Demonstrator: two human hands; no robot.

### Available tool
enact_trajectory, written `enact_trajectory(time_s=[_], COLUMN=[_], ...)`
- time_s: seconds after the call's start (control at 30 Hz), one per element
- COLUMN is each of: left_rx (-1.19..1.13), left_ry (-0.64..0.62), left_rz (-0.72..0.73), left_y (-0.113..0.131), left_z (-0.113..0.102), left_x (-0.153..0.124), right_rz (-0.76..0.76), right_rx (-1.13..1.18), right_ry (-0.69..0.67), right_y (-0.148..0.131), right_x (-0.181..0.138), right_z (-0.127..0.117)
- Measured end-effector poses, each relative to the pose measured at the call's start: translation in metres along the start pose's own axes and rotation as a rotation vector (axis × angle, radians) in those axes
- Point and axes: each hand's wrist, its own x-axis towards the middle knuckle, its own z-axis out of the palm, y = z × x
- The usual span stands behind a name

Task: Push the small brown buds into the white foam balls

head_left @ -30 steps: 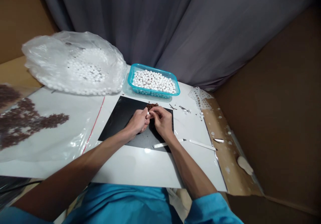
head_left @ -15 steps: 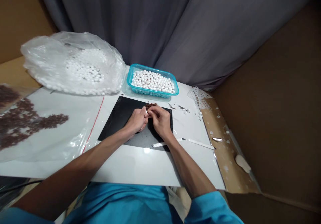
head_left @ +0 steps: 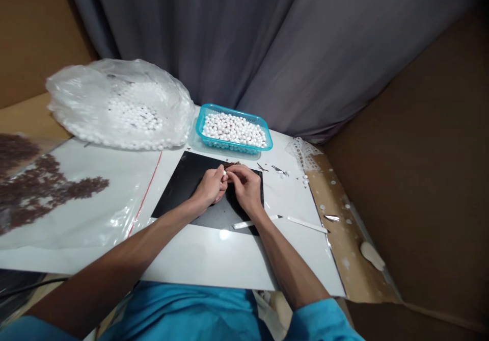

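Observation:
My left hand [head_left: 209, 188] and my right hand [head_left: 244, 186] meet fingertip to fingertip over a black mat [head_left: 183, 183] on the white table [head_left: 214, 259]. Between the left fingertips is a small white bead [head_left: 225, 176]. My right fingers pinch at the same spot; what they hold is too small to make out. A little pile of tiny brown pieces [head_left: 231, 165] lies just beyond the fingers at the mat's far edge. Behind it stands a turquoise basket [head_left: 234, 133] full of white beads.
A clear plastic bag of white beads [head_left: 122, 107] lies at the back left. A plastic bag with brown bits [head_left: 42, 190] covers the left side. White sticks [head_left: 305, 223] and small metal bits lie right of the mat. Cardboard wall on the right, grey curtain behind.
Both hands stay pinched together over the mat with only small finger movements. The view has shifted slightly, so everything sits a little lower in the picture.

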Motion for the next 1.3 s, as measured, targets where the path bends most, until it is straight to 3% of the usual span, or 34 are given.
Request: enact_trajectory(time_s=[0.43, 0.73, 1.0, 1.17, 1.3], left_rx=[0.043, 0.048, -0.008, 0.025, -0.13], left_ry=[0.052, 0.091, 0.035, 0.029, -0.009], left_rz=[-0.005, -0.016, -0.042, -0.066, -0.133], left_y=[0.008, -0.002, 0.001, 0.005, 0.009], left_z=[0.004, 0.001, -0.001, 0.001, -0.002], left_x=[-0.009, -0.005, 0.003, 0.0, 0.001], right_rz=[-0.08, -0.107, 0.095, 0.054, 0.09], right_rx=[-0.026, -0.016, 0.115, 0.063, -0.018], right_ry=[-0.035, -0.054, -0.094, -0.124, -0.105], right_y=[0.001, 0.006, 0.002, 0.004, 0.008], right_x=[-0.002, -0.002, 0.006, 0.01, 0.037], right_z=[0.001, 0.002, -0.001, -0.003, -0.015])
